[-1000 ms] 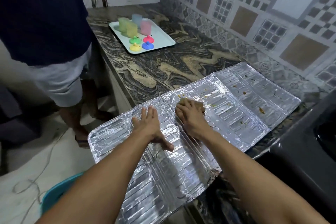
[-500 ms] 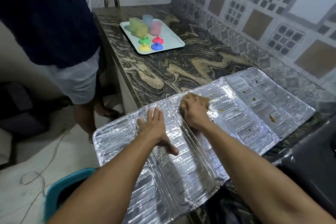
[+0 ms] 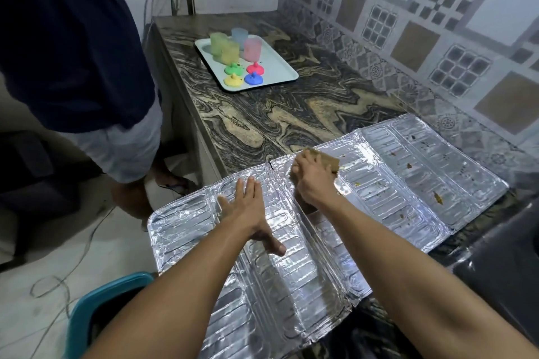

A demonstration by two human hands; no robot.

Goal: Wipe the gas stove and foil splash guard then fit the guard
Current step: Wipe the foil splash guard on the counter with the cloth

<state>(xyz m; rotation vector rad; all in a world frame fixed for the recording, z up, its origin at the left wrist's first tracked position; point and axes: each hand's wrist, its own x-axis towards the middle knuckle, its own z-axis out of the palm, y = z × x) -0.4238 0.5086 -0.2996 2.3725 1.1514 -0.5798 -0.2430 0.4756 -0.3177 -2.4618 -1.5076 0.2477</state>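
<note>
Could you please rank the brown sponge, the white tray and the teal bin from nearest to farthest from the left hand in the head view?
1. Brown sponge: just right of the left hand, under the right hand on the foil splash guard.
2. Teal bin: lower left, on the floor.
3. White tray: far end of the counter, carrying coloured cups.

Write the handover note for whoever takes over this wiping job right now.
Left hand: flat and open, pinning the foil splash guard, which lies unfolded on the counter, its near left part overhanging the edge.
Right hand: gripping a brown sponge, at the middle panel's far edge.
Done: left panels look clean.
Left: food specks on the right panels, then the stove, then fit the guard.
</note>
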